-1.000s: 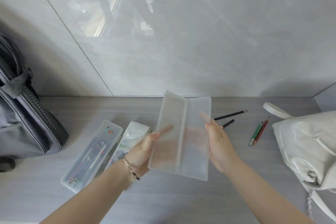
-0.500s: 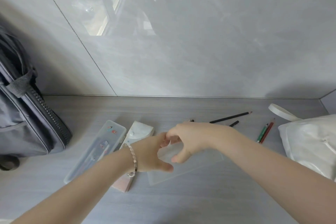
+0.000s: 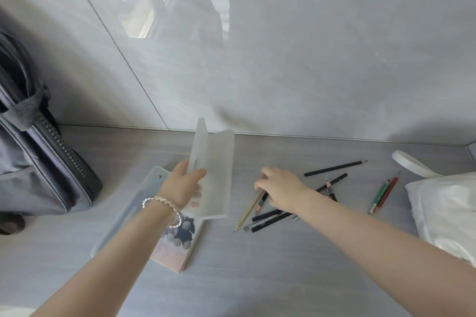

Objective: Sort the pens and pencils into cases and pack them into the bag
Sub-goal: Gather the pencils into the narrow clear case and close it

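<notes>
My left hand (image 3: pixel 183 185) grips a frosted translucent pencil case (image 3: pixel 219 175), holding it open and upright above the table. My right hand (image 3: pixel 280 188) reaches over a pile of dark pens and pencils (image 3: pixel 270 219), with its fingertips down at the top of a beige pencil (image 3: pixel 248 211). Whether it pinches anything is hidden. One long black pencil (image 3: pixel 334 168) lies farther back. A green and a red pencil (image 3: pixel 383 193) lie side by side to the right.
A clear case (image 3: pixel 128 208) and an illustrated case (image 3: pixel 177 247) lie under my left forearm. At the left stands a grey zipped bag (image 3: pixel 38 152). A white bag (image 3: pixel 448 211) sits at the right edge, and a grey wall closes the back.
The frosted case lay on the table under both hands; my left hand has since raised it, open. My right hand has moved right onto the pile of pens.
</notes>
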Motion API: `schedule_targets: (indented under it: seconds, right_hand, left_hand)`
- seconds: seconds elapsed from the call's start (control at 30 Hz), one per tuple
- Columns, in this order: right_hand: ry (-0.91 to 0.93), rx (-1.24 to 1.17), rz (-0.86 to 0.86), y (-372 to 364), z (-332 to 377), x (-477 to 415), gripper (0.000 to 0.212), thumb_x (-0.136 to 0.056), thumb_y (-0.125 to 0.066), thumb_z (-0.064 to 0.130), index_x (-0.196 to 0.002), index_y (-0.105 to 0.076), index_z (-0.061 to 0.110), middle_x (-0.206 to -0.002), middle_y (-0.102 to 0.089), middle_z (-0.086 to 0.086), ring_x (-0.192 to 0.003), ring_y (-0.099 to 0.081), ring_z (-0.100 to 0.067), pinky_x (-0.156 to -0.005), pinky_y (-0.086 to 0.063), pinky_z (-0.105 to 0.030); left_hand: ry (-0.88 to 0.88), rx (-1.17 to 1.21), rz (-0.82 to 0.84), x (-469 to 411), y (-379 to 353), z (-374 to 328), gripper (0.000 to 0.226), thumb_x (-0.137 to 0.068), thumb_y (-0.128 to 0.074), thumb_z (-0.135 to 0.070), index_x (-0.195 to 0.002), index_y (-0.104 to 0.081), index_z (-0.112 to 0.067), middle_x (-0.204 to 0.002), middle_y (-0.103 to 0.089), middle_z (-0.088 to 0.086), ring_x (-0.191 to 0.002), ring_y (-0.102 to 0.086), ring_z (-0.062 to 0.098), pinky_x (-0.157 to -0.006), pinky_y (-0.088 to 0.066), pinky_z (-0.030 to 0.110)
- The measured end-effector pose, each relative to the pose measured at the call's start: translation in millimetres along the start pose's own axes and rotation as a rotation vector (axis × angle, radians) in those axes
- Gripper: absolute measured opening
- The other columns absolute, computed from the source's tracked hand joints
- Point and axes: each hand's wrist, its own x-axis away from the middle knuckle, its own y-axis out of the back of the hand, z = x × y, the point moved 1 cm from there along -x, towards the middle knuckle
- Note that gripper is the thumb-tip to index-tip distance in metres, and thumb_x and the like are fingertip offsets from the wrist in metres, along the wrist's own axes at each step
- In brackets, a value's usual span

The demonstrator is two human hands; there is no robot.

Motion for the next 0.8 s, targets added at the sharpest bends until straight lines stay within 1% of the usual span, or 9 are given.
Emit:
schedule_targets:
  seconds: [0.13, 0.23, 0.37, 0.43, 0.5, 0.57, 0.63, 0.73, 0.8]
  right_hand:
    - [0.165, 0.348, 0.044, -6, 1, -7, 0.036, -0.074, -0.064, 0.013, -0.108, -0.055, 0.009, -0.113, -0.052, -0.010, -0.102, -0.050, -0.026, -0.073, -0.040, -0.033]
    - [0.197, 0.513, -0.044, -1, 1, -1, 0.034, -0.046, -0.078, 0.035, -0.075, -0.067, 0.020, -0.078, -0.065, 0.004, -0.067, -0.061, -0.012, -0.050, -0.042, -0.021]
    - [0.141, 0.513, 0.063, -21, -20, 0, 0.028, -0.088, -0.049, 0.017, -0.112, -0.046, 0.004, -0.112, -0.053, -0.014, -0.096, -0.054, -0.030, -0.064, -0.039, -0.036]
    - [0.064, 0.445, -0.027, -14, -20, 7, 0.026, -0.078, -0.065, 0.019, -0.099, -0.057, 0.006, -0.094, -0.062, -0.010, -0.075, -0.063, -0.023, -0.051, -0.040, -0.028]
    - [-0.080, 0.272, -0.174, -6, -23, 12, 0.025, -0.069, -0.075, 0.021, -0.086, -0.061, 0.007, -0.075, -0.064, -0.008, -0.054, -0.062, -0.023, -0.041, -0.037, -0.024]
    - [-0.278, -0.074, -0.400, 9, -24, 16, 0.016, -0.089, -0.054, 0.019, -0.099, -0.052, 0.007, -0.080, -0.061, -0.011, -0.062, -0.060, -0.031, -0.047, -0.034, -0.031]
    - [-0.400, -0.515, -0.555, 25, -22, 19, 0.007, -0.091, -0.047, 0.020, -0.091, -0.044, 0.013, -0.070, -0.052, -0.004, -0.058, -0.051, -0.030, -0.047, -0.031, -0.031]
    - [-0.295, -0.948, -0.652, 53, 11, 24, 0.008, -0.089, -0.053, 0.019, -0.083, -0.047, 0.017, -0.067, -0.053, 0.003, -0.057, -0.050, -0.014, -0.050, -0.040, -0.020]
    - [-0.244, -1.005, -0.599, 59, 34, 26, 0.009, -0.087, -0.057, 0.019, -0.083, -0.054, 0.011, -0.067, -0.056, 0.000, -0.057, -0.049, -0.013, -0.055, -0.041, -0.025]
  left_hand:
    - [0.016, 0.061, 0.031, 4, -3, 5, 0.017, -0.070, -0.065, -0.031, -0.082, -0.054, -0.030, -0.067, -0.050, 0.009, -0.056, -0.049, 0.024, -0.051, -0.042, 0.029]
    - [-0.027, 0.093, -0.037, 7, -3, 5, 0.039, -0.061, -0.058, -0.038, -0.097, -0.056, -0.024, -0.072, -0.053, 0.007, -0.058, -0.050, 0.023, -0.054, -0.042, 0.029]
    - [-0.110, 0.144, -0.131, 12, -5, 7, 0.049, -0.068, -0.055, -0.041, -0.115, -0.050, -0.030, -0.079, -0.056, 0.006, -0.063, -0.052, 0.020, -0.053, -0.042, 0.028]
    - [-0.129, 0.187, -0.161, 14, -8, 9, 0.040, -0.081, -0.058, -0.036, -0.118, -0.048, -0.030, -0.078, -0.055, 0.005, -0.063, -0.051, 0.020, -0.053, -0.042, 0.028]
    - [-0.141, 0.209, -0.192, 15, -10, 11, 0.034, -0.088, -0.053, -0.032, -0.122, -0.046, -0.030, -0.077, -0.053, 0.005, -0.063, -0.050, 0.019, -0.054, -0.041, 0.029]
    - [-0.162, 0.188, -0.205, 16, -12, 13, 0.036, -0.089, -0.051, -0.034, -0.125, -0.045, -0.030, -0.076, -0.053, 0.003, -0.064, -0.051, 0.019, -0.057, -0.042, 0.031]
    - [-0.184, 0.110, -0.188, 19, -19, 15, 0.037, -0.089, -0.051, -0.037, -0.126, -0.045, -0.034, -0.071, -0.052, 0.000, -0.065, -0.053, 0.017, -0.064, -0.045, 0.035]
    - [-0.209, -0.007, -0.153, 24, -35, 18, 0.034, -0.089, -0.050, -0.040, -0.123, -0.045, -0.040, -0.066, -0.051, -0.001, -0.061, -0.052, 0.015, -0.064, -0.046, 0.034]
    - [-0.218, -0.017, -0.114, 29, -48, 18, 0.035, -0.088, -0.049, -0.042, -0.122, -0.043, -0.041, -0.069, -0.053, 0.003, -0.063, -0.053, 0.017, -0.066, -0.049, 0.037]
